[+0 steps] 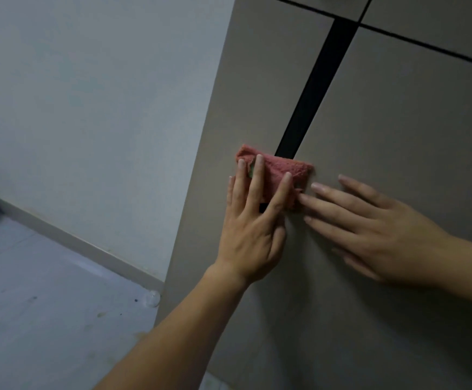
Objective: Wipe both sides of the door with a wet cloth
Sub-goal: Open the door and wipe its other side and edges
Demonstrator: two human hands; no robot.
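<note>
A beige door (398, 130) with black inlay strips fills the right of the head view. A folded pink-red cloth (280, 170) with a bit of green showing lies flat on the door over the lower end of the vertical black strip. My left hand (253, 226) presses the cloth against the door with fingers spread over it. My right hand (375, 229) rests flat on the door just right of the cloth, fingers apart, fingertips touching the cloth's lower right edge.
A pale grey wall (94, 108) stands left of the door's edge. A skirting board (83, 246) runs along the grey floor (46, 319). A small clear door stopper (152, 298) sits on the floor beside the door's edge.
</note>
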